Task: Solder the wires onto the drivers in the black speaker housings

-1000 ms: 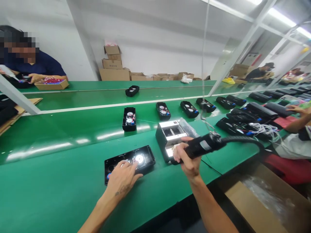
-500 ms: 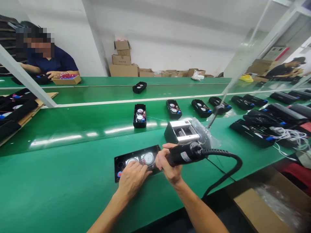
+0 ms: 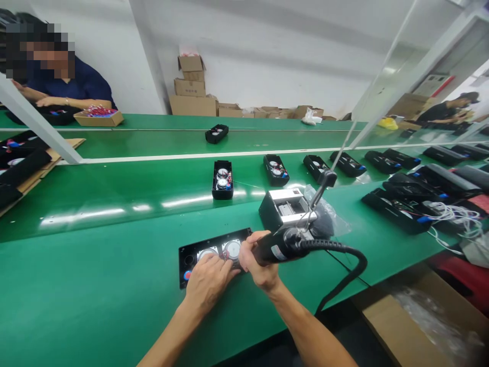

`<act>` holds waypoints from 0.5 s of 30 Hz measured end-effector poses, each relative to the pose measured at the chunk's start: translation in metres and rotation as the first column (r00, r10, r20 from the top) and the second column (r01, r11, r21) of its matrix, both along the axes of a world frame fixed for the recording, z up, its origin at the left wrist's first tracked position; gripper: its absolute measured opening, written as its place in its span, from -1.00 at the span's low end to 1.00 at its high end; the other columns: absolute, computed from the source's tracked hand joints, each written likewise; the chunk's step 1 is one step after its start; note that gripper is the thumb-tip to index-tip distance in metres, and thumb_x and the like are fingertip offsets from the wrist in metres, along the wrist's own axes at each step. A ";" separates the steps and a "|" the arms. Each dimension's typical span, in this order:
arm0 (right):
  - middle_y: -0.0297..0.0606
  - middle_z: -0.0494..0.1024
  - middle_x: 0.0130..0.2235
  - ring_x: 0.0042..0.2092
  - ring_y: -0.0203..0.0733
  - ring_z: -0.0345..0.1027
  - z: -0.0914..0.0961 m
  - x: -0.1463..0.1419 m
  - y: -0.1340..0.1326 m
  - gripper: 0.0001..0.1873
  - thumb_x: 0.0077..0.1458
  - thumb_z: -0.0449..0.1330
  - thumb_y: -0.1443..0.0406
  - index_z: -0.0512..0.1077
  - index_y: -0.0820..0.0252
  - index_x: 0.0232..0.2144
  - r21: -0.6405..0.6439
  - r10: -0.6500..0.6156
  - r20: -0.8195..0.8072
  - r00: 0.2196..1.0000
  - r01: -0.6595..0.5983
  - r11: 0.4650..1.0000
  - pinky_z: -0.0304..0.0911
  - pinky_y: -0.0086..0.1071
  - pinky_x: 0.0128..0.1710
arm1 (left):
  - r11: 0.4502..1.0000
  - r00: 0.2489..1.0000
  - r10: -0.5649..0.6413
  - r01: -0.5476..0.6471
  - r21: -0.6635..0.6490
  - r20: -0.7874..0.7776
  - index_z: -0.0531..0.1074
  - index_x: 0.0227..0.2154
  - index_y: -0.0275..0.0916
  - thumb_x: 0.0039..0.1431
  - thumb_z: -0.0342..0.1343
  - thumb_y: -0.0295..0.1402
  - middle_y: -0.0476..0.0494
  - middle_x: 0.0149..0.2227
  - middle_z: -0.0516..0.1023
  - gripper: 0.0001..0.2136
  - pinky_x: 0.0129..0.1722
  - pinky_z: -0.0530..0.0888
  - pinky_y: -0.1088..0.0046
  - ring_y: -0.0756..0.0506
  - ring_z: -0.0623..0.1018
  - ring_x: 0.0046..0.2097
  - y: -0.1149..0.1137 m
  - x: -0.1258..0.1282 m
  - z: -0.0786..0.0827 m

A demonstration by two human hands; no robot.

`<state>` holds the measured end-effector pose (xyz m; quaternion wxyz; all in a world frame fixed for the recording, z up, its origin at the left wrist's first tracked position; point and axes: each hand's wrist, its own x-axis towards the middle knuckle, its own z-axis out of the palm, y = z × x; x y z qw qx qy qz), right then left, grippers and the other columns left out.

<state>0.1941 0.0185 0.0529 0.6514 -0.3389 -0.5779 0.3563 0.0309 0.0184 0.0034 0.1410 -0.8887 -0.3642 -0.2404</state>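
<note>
A black speaker panel (image 3: 188, 250) lies on the green bench, with two round silver-backed speakers (image 3: 232, 249) and a small blue-and-red part (image 3: 187, 275) on it. My left hand (image 3: 210, 278) rests over its near side, fingers bent and pressed together beside the speakers; whatever they pinch is hidden. Wrapped in my right hand (image 3: 260, 262) is a black electric screwdriver (image 3: 280, 245), tilted over the panel's right end. My fingers cover its tip. A thick black cord (image 3: 357, 255) runs from its rear. Just behind stands a black-and-white screw feeder (image 3: 284, 209).
Several open black speaker housings (image 3: 222, 179) line the green conveyor. More housings (image 3: 397, 209) and white cables (image 3: 458, 216) crowd the right. A hanging rod (image 3: 324, 183) reaches the screwdriver. Behind the conveyor, a co-worker (image 3: 80, 76) sits near a small carton (image 3: 99, 119).
My right hand and the screwdriver have shifted slightly left and tilted. My left hand stays on the panel. The near housing on the conveyor sits slightly farther right.
</note>
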 end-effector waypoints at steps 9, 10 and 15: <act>-0.40 0.47 -0.37 -0.41 -0.25 0.41 0.002 0.000 -0.004 -0.75 0.13 0.29 0.43 0.37 0.05 -0.19 0.186 -0.186 0.257 0.948 0.140 0.973 0.46 -0.30 -0.35 | 0.994 0.998 -0.039 0.044 -0.101 0.050 0.46 -0.45 -0.19 0.53 -0.12 -0.34 -0.04 -0.53 0.52 -0.60 -0.27 0.34 0.26 -0.11 0.49 -0.44 0.005 -0.002 -0.003; -0.40 0.47 -0.37 -0.41 -0.25 0.41 0.002 -0.002 -0.003 -0.75 0.12 0.29 0.43 0.37 0.06 -0.20 0.189 -0.192 0.242 0.951 0.148 0.971 0.46 -0.30 -0.35 | 0.991 0.999 -0.034 0.038 -0.128 0.038 0.46 -0.44 -0.19 0.53 -0.10 -0.33 -0.05 -0.51 0.54 -0.62 -0.27 0.35 0.25 -0.11 0.51 -0.43 0.006 -0.002 -0.003; -0.49 0.40 -0.45 -0.52 -0.36 0.30 0.008 -0.008 -0.001 -0.77 0.18 0.31 0.35 0.37 0.08 -0.15 0.058 -0.095 0.026 0.995 0.094 0.994 0.33 -0.43 -0.48 | 0.944 0.993 0.048 -0.079 -0.320 -0.104 0.52 -0.24 -0.20 0.40 0.10 -0.35 -0.11 -0.35 0.66 -0.88 -0.18 0.40 0.20 -0.19 0.60 -0.28 0.005 0.002 0.003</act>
